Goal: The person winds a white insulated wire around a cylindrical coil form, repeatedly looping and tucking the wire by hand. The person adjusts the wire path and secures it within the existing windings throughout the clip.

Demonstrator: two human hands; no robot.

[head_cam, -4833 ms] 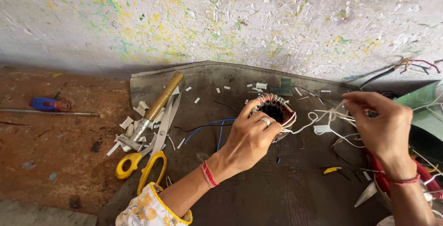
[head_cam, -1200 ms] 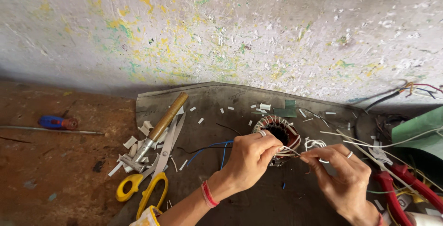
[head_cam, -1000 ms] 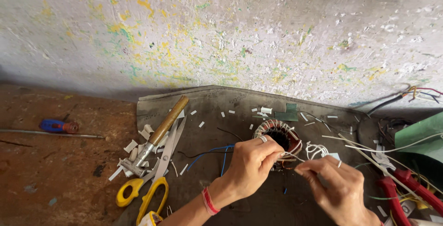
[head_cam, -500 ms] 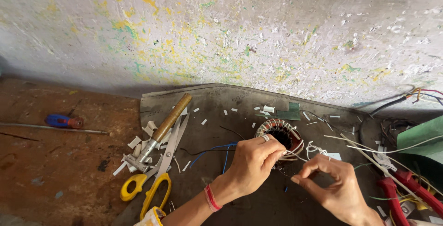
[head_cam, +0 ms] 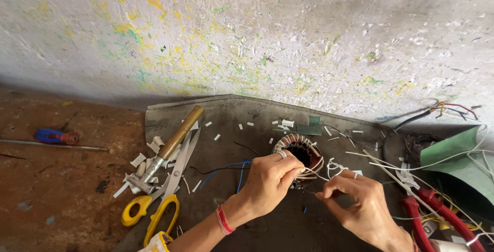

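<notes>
A small round motor stator (head_cam: 299, 153) wound with copper wire sits on a dark mat (head_cam: 231, 123). My left hand (head_cam: 270, 181) rests against its near side, fingers closed on the winding and a white thread. My right hand (head_cam: 357, 204) is just to the right, its thumb and forefinger pinching a thin white thread (head_cam: 332, 168) that runs back to the stator. A ring is on the left hand and a red band on its wrist.
Yellow-handled scissors (head_cam: 157, 200) and a wooden-handled tool (head_cam: 167, 146) lie on the mat's left side among white paper scraps. A blue-handled screwdriver (head_cam: 56, 137) lies on the brown floor at left. Red-handled pliers (head_cam: 437, 218), green sheet (head_cam: 455, 154) and loose wires crowd the right. A paint-flecked wall stands behind.
My right hand has come in from the far right to close beside the stator and now pinches the thread there. The left hand has stayed on the stator.
</notes>
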